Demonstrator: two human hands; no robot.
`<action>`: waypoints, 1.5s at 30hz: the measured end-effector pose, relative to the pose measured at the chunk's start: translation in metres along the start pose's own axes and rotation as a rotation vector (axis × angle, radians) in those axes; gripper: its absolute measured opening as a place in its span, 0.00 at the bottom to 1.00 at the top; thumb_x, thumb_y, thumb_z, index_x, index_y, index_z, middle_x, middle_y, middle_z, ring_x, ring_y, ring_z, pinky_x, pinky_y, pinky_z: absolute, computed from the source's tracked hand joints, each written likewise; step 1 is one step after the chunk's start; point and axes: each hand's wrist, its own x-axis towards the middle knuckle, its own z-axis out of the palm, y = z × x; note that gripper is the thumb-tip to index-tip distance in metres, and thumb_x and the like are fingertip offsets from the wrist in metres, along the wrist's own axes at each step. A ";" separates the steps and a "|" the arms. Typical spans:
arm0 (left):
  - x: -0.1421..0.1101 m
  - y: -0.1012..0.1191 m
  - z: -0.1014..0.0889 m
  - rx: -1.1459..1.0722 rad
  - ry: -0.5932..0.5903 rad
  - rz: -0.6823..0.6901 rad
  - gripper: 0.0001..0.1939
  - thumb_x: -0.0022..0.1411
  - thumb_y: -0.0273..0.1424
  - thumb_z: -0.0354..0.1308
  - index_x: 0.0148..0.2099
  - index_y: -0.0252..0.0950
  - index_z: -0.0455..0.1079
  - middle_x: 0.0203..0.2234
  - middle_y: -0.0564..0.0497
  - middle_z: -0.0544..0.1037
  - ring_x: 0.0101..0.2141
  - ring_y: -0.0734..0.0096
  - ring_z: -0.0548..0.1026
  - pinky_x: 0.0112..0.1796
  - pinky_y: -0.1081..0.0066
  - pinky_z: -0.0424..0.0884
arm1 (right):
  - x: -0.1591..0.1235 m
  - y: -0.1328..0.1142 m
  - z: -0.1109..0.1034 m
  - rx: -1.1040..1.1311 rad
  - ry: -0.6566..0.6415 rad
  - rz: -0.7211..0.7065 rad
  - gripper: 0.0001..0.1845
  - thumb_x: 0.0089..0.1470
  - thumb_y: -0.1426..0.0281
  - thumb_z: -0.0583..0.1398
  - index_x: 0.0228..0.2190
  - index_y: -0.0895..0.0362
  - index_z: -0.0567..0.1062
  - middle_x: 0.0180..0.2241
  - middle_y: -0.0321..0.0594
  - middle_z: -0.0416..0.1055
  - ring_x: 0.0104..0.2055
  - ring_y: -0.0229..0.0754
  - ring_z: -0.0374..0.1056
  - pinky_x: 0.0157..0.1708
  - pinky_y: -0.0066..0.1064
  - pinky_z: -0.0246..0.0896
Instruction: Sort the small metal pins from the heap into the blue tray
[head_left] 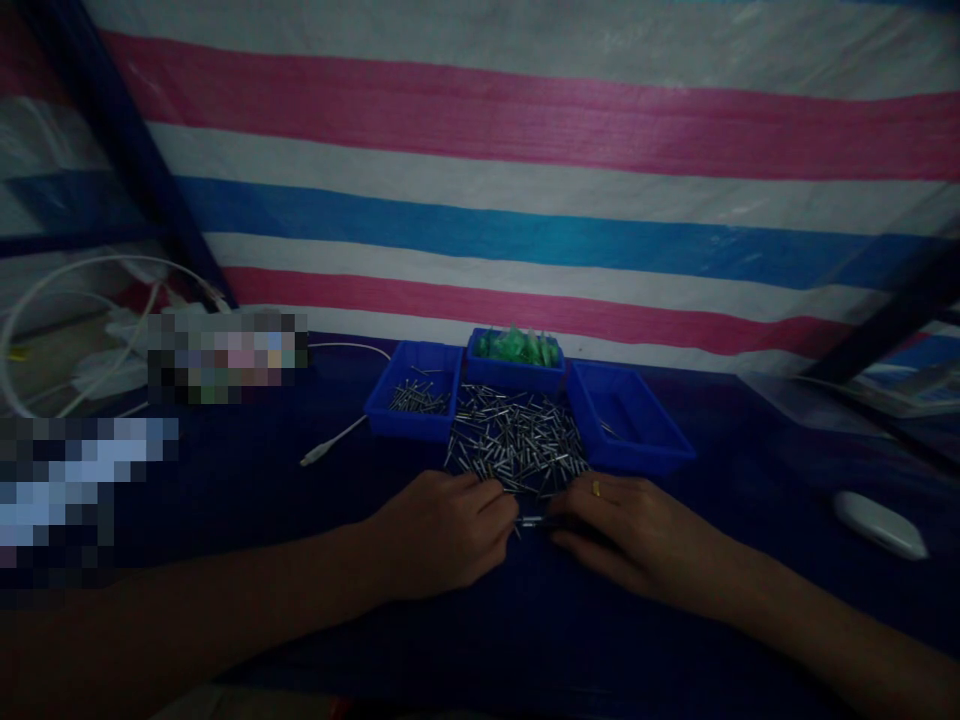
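A pile of thin, shiny metal pins (521, 440) lies on the dark blue table in front of me. At its near left edge my left hand (454, 530) is closed, its curled fingertips at one end of a metal pin (532, 521). The other end of that pin runs in between the thumb and fingers of my right hand (626, 525), which wears a ring (596, 489). Another pin end pokes out beside my left fingertips. How much each hand holds is hidden by the fingers and the dim light.
Behind the pile stand a left blue bin (412, 425) with pins in it, a middle blue bin (517, 375) of green plastic, and a right blue bin (645, 455) with a few pins. A white cable (334, 442) lies left, a white rounded object (879, 524) right.
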 end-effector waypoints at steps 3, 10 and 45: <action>0.000 0.000 0.000 0.003 -0.005 0.020 0.06 0.62 0.28 0.44 0.34 0.36 0.61 0.26 0.53 0.68 0.25 0.72 0.68 0.21 0.73 0.60 | 0.000 0.000 0.001 0.009 0.001 -0.003 0.11 0.59 0.68 0.50 0.38 0.60 0.68 0.29 0.40 0.68 0.31 0.38 0.64 0.31 0.30 0.59; 0.000 0.002 0.002 0.006 0.031 0.061 0.05 0.62 0.28 0.45 0.33 0.36 0.59 0.25 0.54 0.67 0.24 0.74 0.67 0.21 0.74 0.58 | 0.001 0.000 0.009 -0.014 -0.054 -0.042 0.11 0.60 0.70 0.48 0.35 0.60 0.69 0.28 0.40 0.68 0.29 0.37 0.64 0.30 0.28 0.58; 0.002 0.005 0.000 -0.207 0.193 0.131 0.08 0.64 0.30 0.46 0.42 0.37 0.65 0.32 0.54 0.73 0.32 0.75 0.70 0.30 0.75 0.65 | 0.004 -0.003 0.011 -0.043 -0.039 -0.115 0.16 0.62 0.71 0.45 0.28 0.60 0.68 0.26 0.38 0.65 0.26 0.36 0.59 0.28 0.27 0.55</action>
